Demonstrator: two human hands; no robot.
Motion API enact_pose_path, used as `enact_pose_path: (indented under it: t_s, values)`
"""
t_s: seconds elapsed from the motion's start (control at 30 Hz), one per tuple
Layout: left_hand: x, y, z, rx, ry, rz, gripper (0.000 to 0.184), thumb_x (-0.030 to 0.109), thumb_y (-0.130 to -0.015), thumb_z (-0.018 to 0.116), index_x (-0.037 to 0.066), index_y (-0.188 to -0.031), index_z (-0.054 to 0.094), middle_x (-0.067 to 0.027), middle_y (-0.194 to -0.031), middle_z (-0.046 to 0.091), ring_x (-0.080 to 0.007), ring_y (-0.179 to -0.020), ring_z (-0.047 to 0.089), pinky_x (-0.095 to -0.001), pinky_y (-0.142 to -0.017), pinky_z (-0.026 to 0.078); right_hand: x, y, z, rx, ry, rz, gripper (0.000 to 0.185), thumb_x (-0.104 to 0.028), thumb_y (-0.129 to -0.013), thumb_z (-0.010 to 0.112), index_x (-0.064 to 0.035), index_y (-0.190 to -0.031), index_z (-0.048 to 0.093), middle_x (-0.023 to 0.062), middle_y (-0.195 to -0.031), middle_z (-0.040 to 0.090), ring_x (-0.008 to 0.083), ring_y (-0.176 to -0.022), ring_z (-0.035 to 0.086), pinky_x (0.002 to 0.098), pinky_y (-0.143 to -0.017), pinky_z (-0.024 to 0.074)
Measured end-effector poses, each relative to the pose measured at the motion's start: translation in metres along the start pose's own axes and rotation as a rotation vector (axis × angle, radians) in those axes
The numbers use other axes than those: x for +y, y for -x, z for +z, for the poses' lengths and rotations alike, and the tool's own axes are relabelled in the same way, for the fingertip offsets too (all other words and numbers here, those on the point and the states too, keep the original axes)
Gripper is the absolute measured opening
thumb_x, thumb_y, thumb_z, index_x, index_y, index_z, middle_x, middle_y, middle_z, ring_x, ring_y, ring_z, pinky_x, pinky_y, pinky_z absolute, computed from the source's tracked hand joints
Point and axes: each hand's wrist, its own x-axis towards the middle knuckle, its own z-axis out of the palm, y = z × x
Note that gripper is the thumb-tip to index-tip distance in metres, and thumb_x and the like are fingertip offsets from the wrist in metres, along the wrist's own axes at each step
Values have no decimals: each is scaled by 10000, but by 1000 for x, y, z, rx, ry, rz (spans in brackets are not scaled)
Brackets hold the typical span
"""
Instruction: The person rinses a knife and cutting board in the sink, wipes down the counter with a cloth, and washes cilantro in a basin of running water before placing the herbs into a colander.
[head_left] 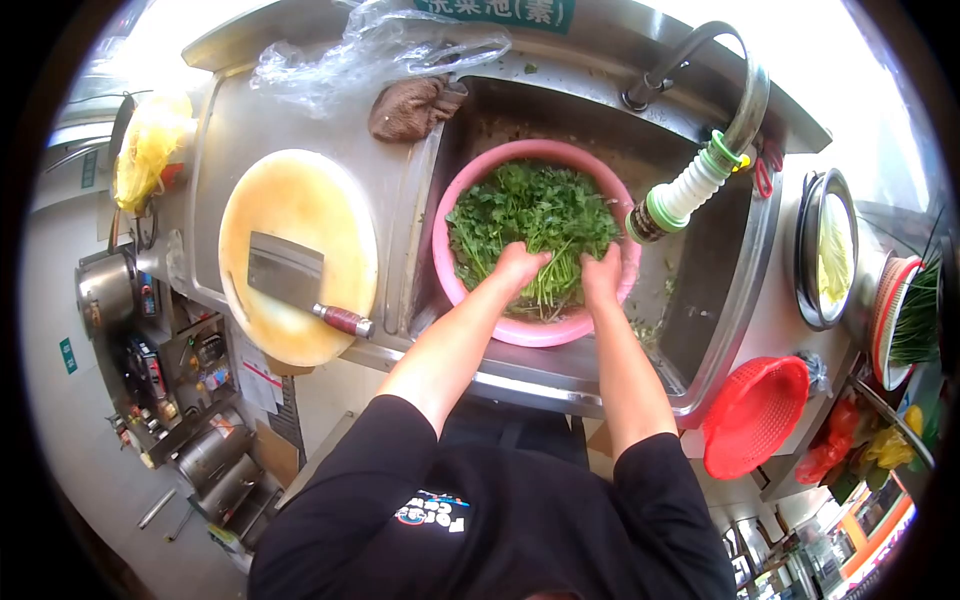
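A pink basin (480, 168) full of leafy green cilantro (530, 205) stands in the steel sink. My left hand (522, 266) is at the near part of the bunch, its thumb pointing inward and its other fingers closed into the stems. To its right, my right hand (602, 274) grips the stems near the basin's right side, with its fingertips hidden among the greens. The leaves spread toward the far side, while pale stems show between my two hands.
A cleaver (287, 270) lies on the round cutting board (300, 185) at left. Behind are a plastic bag (350, 65) and brown cloth (408, 110). The faucet (690, 185) hangs near the basin's right rim. A red colander (752, 420) sits at right.
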Motion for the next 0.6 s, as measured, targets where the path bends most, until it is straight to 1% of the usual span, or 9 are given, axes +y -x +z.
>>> enact_pose_path:
  t_s: [0.03, 0.1, 0.17, 0.23, 0.3, 0.37, 0.4, 0.5, 0.6]
  values:
    - [1, 4, 0, 36, 48, -14, 414, 242, -889, 699, -86, -1124, 604, -154, -1008, 692, -210, -858, 655, -342, -774, 505, 0, 2, 2, 0, -2, -1, 546, -176, -789, 742, 11, -1248, 513, 186, -1195, 607, 267, -1140, 558, 376, -982, 429]
    - [0, 9, 3, 101, 141, -45, 399, 197, -899, 681, -99, -1147, 581, -154, -1007, 691, -222, -863, 661, -363, -803, 509, -1, 13, 5, -182, 23, -133, 612, -202, -772, 757, 37, -1275, 502, 280, -1237, 556, 406, -1188, 533, 428, -999, 419]
    - [-2, 8, 0, 16, 331, -60, 401, 200, -915, 660, -100, -1163, 567, -146, -1011, 687, -234, -872, 668, -360, -792, 523, -6, 19, 1, -225, 257, -191, 638, -189, -771, 757, 37, -1302, 487, 292, -1295, 509, 409, -1209, 514, 435, -1005, 419]
    - [-2, -1, -6, -261, 586, -168, 399, 217, -928, 645, -99, -1159, 569, -139, -998, 686, -246, -851, 675, -348, -751, 539, -35, 27, 4, -50, 398, 76, 641, -200, -780, 754, 38, -1309, 480, 309, -1345, 452, 417, -1239, 484, 436, -1027, 406]
    - [8, 6, -8, -279, 553, -171, 386, 256, -928, 647, -53, -1150, 586, -131, -962, 690, -245, -781, 674, -322, -654, 525, -24, 25, 16, 23, 445, 0, 594, -162, -792, 737, 37, -1295, 491, 280, -1289, 524, 378, -1181, 541, 404, -1002, 430]
    - [43, 37, -11, -58, 47, -193, 366, 291, -912, 667, 2, -1128, 605, -120, -928, 688, -235, -751, 666, -301, -610, 490, -13, 16, 4, -296, -10, 61, 531, -108, -797, 714, 31, -1269, 514, 225, -1202, 607, 329, -1099, 598, 379, -956, 458]
    - [39, 35, -15, -124, 134, -182, 375, 318, -897, 684, 43, -1135, 594, -110, -941, 669, -217, -778, 649, -279, -603, 458, -16, 16, -2, -196, -117, 69, 471, -75, -810, 688, 30, -1242, 533, 174, -1139, 657, 295, -1033, 629, 372, -924, 474]
    - [21, 24, -10, -71, 302, -143, 391, 294, -911, 671, 15, -1163, 566, -114, -996, 653, -220, -833, 644, -316, -636, 490, -26, 17, 1, -65, -275, -12, 492, -130, -818, 702, 34, -1250, 532, 192, -1216, 621, 302, -1091, 605, 387, -948, 460]
    - [-8, -7, -8, -115, 387, -163, 401, 267, -932, 649, -19, -1193, 543, -136, -1094, 643, -222, -911, 642, -340, -748, 532, 7, 13, 24, -132, 240, -213, 698, -267, -783, 766, 58, -1315, 453, 277, -1280, 549, 390, -1196, 540, 444, -1031, 410]
